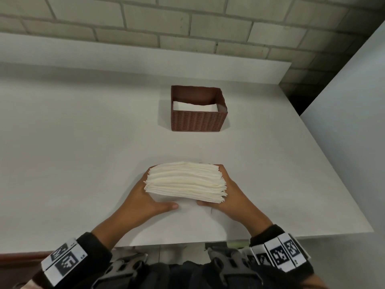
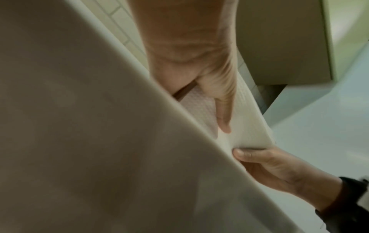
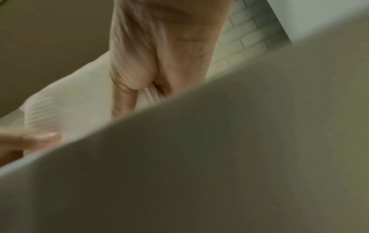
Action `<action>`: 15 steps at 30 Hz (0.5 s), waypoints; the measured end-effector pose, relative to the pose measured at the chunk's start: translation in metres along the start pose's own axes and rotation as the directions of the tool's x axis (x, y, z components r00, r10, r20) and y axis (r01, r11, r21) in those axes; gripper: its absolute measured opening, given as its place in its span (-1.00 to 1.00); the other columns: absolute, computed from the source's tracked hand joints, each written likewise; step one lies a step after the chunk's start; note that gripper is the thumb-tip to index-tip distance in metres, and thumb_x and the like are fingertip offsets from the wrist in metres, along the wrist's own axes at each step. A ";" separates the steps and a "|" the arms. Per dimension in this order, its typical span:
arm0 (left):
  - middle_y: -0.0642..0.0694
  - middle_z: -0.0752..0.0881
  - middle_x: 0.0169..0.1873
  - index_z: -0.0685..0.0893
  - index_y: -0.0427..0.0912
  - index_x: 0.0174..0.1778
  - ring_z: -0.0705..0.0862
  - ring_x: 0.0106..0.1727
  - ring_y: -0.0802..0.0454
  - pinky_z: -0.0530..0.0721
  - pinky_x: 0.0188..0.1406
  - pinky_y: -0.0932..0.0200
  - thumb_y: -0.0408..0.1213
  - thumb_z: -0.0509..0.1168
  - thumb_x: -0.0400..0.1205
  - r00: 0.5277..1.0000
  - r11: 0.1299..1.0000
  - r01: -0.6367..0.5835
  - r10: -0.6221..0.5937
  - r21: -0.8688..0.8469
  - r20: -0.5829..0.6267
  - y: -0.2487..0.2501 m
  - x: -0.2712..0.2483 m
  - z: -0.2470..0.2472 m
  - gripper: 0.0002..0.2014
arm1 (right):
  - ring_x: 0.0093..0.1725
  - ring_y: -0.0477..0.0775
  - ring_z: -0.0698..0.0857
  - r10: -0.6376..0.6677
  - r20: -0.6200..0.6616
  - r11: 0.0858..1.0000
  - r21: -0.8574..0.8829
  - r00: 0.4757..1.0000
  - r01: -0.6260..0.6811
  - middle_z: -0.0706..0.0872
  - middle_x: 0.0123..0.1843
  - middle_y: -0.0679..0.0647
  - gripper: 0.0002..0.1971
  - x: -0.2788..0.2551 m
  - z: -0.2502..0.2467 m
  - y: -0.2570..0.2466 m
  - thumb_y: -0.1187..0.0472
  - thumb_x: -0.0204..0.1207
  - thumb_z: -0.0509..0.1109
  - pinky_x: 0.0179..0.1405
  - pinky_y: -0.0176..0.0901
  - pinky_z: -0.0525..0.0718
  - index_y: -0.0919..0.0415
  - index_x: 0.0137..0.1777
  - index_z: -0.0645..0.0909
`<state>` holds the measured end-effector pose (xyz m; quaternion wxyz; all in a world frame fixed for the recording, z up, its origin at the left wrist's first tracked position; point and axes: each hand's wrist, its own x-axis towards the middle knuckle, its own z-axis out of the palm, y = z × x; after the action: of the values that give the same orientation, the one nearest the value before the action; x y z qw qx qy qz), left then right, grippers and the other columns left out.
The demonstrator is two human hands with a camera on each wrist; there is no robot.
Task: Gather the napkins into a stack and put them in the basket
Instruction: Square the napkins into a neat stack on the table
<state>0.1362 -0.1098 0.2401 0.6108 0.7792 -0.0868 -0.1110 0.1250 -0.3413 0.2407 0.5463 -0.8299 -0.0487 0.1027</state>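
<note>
a bare, staged work area is showing here, more test bench than home: a plain white table (image 1: 83,142) is sitting against a pale painted brick wall (image 1: 187,24), and printed marker tags (image 1: 283,255) are wrapping both of the person's wrists.

A big white tabletop (image 1: 83,142) fills the room's middle. Behind it stands a wall of pale grey bricks (image 1: 187,19). A white panel (image 1: 354,122) leans in on the right.
</note>
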 end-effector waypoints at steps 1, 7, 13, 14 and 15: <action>0.27 0.62 0.14 0.46 0.14 0.25 0.57 0.07 0.66 0.45 -0.05 0.73 -0.44 0.64 0.17 1.000 1.000 0.010 -0.010 -0.007 0.000 0.001 -0.001 0.000 -0.19 | 0.18 -0.50 0.61 -0.005 -0.006 1.000 -0.006 1.000 0.005 0.59 0.21 -0.36 -0.27 0.000 -0.001 -0.001 0.29 0.25 0.65 0.13 -0.56 0.57 -0.24 0.24 0.31; 0.27 0.76 -0.04 0.55 0.05 0.11 0.66 0.02 0.52 0.51 -0.12 0.66 -0.09 0.66 0.05 1.000 1.000 0.006 -0.006 0.011 -0.016 0.008 -0.002 0.004 -0.30 | 0.16 -0.50 0.63 0.008 0.005 1.000 -0.021 1.000 -0.008 0.60 0.18 -0.35 -0.15 0.003 0.003 -0.010 0.17 0.10 0.71 0.26 -0.38 0.60 0.04 0.38 0.36; 0.36 0.78 0.01 0.61 0.18 0.14 0.75 0.03 0.33 0.67 -0.15 0.48 0.13 0.60 0.01 0.972 0.963 0.213 -0.192 -0.163 0.136 0.046 -0.006 -0.011 -0.27 | 0.20 -0.08 0.76 0.178 0.112 0.932 0.301 0.978 -0.204 0.78 0.23 -0.02 -0.33 -0.006 -0.022 -0.048 -0.06 0.17 0.59 0.19 -0.17 0.71 0.02 0.33 0.57; 0.20 0.81 0.03 0.63 0.11 0.18 0.78 0.04 0.20 0.72 -0.13 0.37 0.14 0.62 -0.04 0.944 0.920 0.303 -0.254 -0.248 0.211 0.049 -0.004 -0.013 -0.19 | 0.18 0.00 0.77 0.232 0.144 0.893 0.361 0.962 -0.269 0.80 0.21 0.02 -0.38 -0.005 -0.022 -0.050 -0.13 0.19 0.56 0.20 -0.08 0.72 0.03 0.28 0.61; 0.05 0.83 0.04 0.66 0.03 0.19 0.79 0.06 0.07 0.76 -0.11 0.23 0.13 0.65 -0.09 0.897 0.850 0.424 -0.346 -0.313 0.276 0.050 0.000 -0.014 -0.13 | 0.19 0.07 0.77 0.302 0.165 0.842 0.416 0.939 -0.344 0.80 0.20 0.06 -0.43 -0.004 -0.020 -0.051 -0.16 0.24 0.55 0.23 0.00 0.70 0.05 0.24 0.65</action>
<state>0.1399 -0.1086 0.2923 0.6973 0.6370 0.0303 -0.3274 0.1275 -0.3393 0.2953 0.6908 -0.6759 0.0908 0.2402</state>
